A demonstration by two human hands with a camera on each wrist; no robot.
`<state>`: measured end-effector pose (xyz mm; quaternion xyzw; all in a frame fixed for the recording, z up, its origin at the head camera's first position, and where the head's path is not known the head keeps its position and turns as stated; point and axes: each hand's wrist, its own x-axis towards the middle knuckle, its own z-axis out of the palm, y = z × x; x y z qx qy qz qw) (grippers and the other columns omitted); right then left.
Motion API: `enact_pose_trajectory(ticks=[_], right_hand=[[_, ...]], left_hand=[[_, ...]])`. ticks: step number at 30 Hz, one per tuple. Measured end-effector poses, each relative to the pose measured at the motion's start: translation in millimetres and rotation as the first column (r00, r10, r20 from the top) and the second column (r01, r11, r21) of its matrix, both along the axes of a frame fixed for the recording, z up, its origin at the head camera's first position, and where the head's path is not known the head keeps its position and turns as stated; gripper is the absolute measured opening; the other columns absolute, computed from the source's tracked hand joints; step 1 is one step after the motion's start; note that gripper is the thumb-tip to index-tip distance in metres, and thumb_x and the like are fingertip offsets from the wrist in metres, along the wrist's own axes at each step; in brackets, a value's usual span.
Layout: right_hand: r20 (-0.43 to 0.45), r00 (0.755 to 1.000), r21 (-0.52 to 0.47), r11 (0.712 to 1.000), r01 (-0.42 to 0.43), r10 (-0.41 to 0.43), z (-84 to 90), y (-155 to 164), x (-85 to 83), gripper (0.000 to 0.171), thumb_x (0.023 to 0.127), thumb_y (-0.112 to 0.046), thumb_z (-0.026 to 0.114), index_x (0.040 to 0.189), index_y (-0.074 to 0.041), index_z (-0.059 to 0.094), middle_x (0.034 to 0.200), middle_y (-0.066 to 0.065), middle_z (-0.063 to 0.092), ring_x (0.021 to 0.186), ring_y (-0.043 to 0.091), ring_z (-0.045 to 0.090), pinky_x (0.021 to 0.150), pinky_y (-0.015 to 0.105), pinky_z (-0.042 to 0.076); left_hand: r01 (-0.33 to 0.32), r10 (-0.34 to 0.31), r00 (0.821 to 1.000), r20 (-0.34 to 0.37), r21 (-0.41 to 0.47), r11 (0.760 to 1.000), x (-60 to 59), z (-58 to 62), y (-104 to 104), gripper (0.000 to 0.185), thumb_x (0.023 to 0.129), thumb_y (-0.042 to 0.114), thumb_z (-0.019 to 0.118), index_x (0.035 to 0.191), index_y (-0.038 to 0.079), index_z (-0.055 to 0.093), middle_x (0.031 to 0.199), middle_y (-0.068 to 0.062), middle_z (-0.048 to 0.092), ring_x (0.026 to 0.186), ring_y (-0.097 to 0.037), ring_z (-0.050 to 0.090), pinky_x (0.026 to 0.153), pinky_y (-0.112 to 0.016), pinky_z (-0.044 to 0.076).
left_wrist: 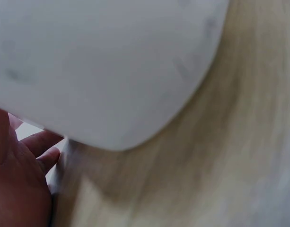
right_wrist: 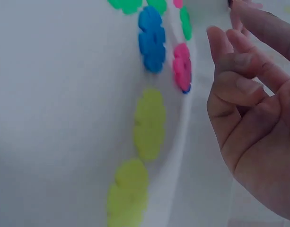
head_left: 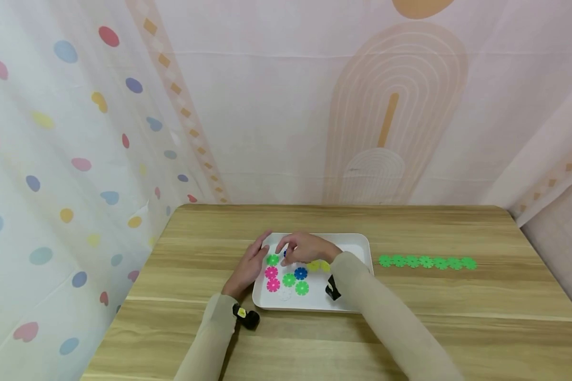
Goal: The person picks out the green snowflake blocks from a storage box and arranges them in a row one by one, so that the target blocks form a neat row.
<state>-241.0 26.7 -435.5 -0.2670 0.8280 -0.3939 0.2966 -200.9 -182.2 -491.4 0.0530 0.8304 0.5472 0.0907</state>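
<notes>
In the head view, a white tray (head_left: pixel 357 244) holds flower-shaped plastic discs. My left hand (head_left: pixel 249 267) rests at its left rim, thumb and fingers fairly straight; the left wrist view shows the fingertips right at the tray's edge. My right hand (head_left: pixel 307 247) hovers over the tray's far left part, index finger and thumb apart, the other fingers curled in the right wrist view. Nothing shows between them. Below that hand lie a green disc (head_left: pixel 273 260), pink discs (head_left: pixel 273 284), a blue disc (head_left: pixel 301 273) and yellow discs (head_left: pixel 313 266). The right hand partly hides a dark blue disc.
Right of the tray, several green discs (head_left: pixel 426 262) lie in a straight row on the wooden table (head_left: pixel 457 296). More green discs (head_left: pixel 302 288) and a clear disc (head_left: pixel 286 294) lie in the tray's near left part. A patterned curtain (head_left: pixel 276 132) hangs behind the table.
</notes>
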Motion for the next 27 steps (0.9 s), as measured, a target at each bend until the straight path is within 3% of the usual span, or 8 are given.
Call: enact_pose_trajectory(ticks=[6, 13, 17, 21, 24, 27], right_hand=[[-0.077, 0.996, 0.038, 0.998, 0.049, -0.046, -15.1, -16.6, -1.3, 0.032, 0.087, -0.022, 0.075, 0.118, -0.019, 0.068, 0.083, 0.000, 0.064, 0.075, 0.016, 0.057, 0.074, 0.028, 0.048], [-0.109, 0.989, 0.008, 0.995, 0.101, -0.100, -25.8, -27.2, 2.3, 0.033, 0.084, -0.011, 0.077, 0.116, -0.015, 0.067, 0.086, 0.003, 0.059, 0.064, 0.013, 0.051, 0.060, 0.023, 0.043], [-0.172, 0.978, 0.005, 0.992, 0.123, -0.120, -31.9, -32.0, 2.9, 0.033, 0.083, -0.009, 0.077, 0.115, -0.014, 0.068, 0.105, 0.001, 0.065, 0.066, 0.010, 0.051, 0.063, 0.022, 0.044], [-0.222, 0.966, 0.033, 0.989, 0.142, -0.131, -34.5, -36.0, 3.4, 0.031, 0.084, -0.010, 0.077, 0.113, -0.015, 0.070, 0.119, 0.001, 0.068, 0.080, 0.012, 0.054, 0.077, 0.026, 0.049], [-0.241, 0.961, 0.047, 0.988, 0.149, -0.134, -34.6, -38.7, 4.5, 0.029, 0.085, -0.011, 0.077, 0.112, -0.017, 0.071, 0.122, 0.002, 0.067, 0.095, 0.015, 0.059, 0.089, 0.031, 0.050], [-0.244, 0.960, 0.049, 0.987, 0.155, -0.139, -35.2, -40.6, 5.9, 0.028, 0.084, -0.010, 0.077, 0.111, -0.018, 0.072, 0.121, 0.002, 0.067, 0.101, 0.018, 0.060, 0.092, 0.034, 0.051]], left_hand=[[0.007, -0.007, 1.000, -0.026, 0.002, 1.000, 0.8, 0.6, -1.1, 0.048, 0.109, 0.027, 0.035, 0.156, 0.026, 0.031, 0.161, -0.009, 0.026, 0.149, -0.033, 0.020, 0.118, -0.063, 0.015], [0.000, 0.000, 1.000, -0.024, 0.005, 1.000, 2.6, 0.1, -1.8, 0.047, 0.108, 0.028, 0.035, 0.155, 0.029, 0.033, 0.162, -0.008, 0.026, 0.149, -0.032, 0.020, 0.119, -0.062, 0.015], [0.000, 0.000, 1.000, -0.026, 0.010, 1.000, 2.5, -0.5, -2.6, 0.047, 0.109, 0.029, 0.035, 0.156, 0.028, 0.032, 0.162, -0.008, 0.025, 0.149, -0.033, 0.019, 0.119, -0.061, 0.014], [0.003, -0.004, 1.000, -0.015, -0.011, 1.000, 1.8, 0.4, -3.9, 0.048, 0.109, 0.030, 0.034, 0.156, 0.027, 0.030, 0.163, -0.007, 0.024, 0.150, -0.033, 0.017, 0.120, -0.061, 0.013], [0.013, -0.013, 1.000, 0.006, -0.016, 1.000, 3.6, 7.1, -3.9, 0.049, 0.109, 0.027, 0.033, 0.157, 0.023, 0.028, 0.164, -0.010, 0.021, 0.151, -0.034, 0.015, 0.120, -0.061, 0.011], [0.025, -0.024, 1.000, 0.018, -0.023, 0.999, 10.3, 22.2, -1.1, 0.049, 0.109, 0.022, 0.033, 0.158, 0.017, 0.027, 0.164, -0.014, 0.020, 0.150, -0.037, 0.015, 0.120, -0.060, 0.012]])
